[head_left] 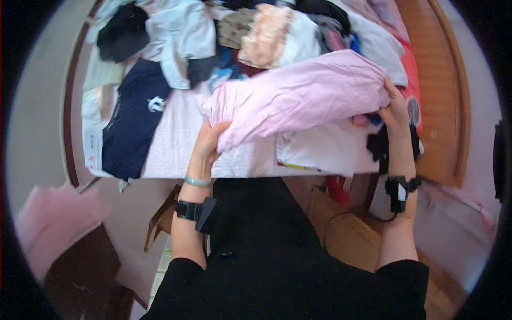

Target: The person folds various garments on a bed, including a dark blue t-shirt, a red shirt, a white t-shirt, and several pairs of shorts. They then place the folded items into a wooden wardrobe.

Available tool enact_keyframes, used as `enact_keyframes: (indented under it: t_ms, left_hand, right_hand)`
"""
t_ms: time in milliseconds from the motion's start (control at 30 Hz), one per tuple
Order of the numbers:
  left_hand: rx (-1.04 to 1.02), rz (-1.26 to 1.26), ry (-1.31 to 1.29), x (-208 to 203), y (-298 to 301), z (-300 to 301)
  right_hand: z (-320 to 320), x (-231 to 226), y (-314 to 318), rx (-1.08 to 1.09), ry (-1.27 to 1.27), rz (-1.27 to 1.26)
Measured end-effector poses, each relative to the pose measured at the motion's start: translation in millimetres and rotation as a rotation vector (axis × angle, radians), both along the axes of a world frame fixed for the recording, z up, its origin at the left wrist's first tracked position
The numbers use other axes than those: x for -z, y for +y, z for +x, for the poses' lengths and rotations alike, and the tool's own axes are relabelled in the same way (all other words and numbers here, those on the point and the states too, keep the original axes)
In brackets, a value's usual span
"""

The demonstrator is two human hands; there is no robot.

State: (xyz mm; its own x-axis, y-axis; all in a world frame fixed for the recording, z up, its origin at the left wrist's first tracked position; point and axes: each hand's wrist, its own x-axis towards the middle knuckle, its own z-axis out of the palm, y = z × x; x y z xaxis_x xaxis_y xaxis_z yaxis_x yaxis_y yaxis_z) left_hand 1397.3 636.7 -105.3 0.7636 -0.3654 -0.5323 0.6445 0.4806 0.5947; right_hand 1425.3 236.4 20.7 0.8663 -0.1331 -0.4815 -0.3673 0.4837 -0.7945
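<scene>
Stretched between my hands is a pink cloth garment (298, 98), bunched lengthwise and held above the bed; its exact kind does not show. My left hand (208, 140) grips its left end, the thumb on top and the other fingers partly hidden beneath. At the other end, my right hand (393, 106) is closed on the cloth's right edge. Below the pink cloth lies a folded white garment (320, 149), partly covered by it. A dark navy garment (133, 120) with a white print is spread flat to the left of my left hand.
Across the far side of the bed (178, 154) lie heaped clothes, among them a white shirt (184, 32), a peach garment (266, 37) and a black bundle (124, 33). Something black (378, 144) rests by my right wrist. A wooden panel (440, 80) stands at the right.
</scene>
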Motion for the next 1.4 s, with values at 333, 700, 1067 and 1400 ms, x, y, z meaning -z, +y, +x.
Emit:
enact_keyframes:
  t_ms: [333, 700, 1067, 1400]
  left_hand:
    - [0.306, -0.016, -0.298, 30.1, -153.1, 4.1]
    - [0.588, 0.627, -0.019, 128.3, -125.3, -78.3]
    - [0.05, 0.569, 0.166, 91.6, -10.1, -5.6]
    - [-0.058, 0.63, 0.222, 104.9, 11.5, 35.7]
  right_hand:
    - [-200.9, 47.5, -154.6, 0.559, 0.024, -0.166]
    - [-261.4, 231.4, -108.2, 0.116, 0.544, -1.06]
    - [63.7, 179.8, 71.9, -0.287, -0.252, -0.835]
    - [199.7, 227.5, 167.6, -0.372, 0.07, -0.978]
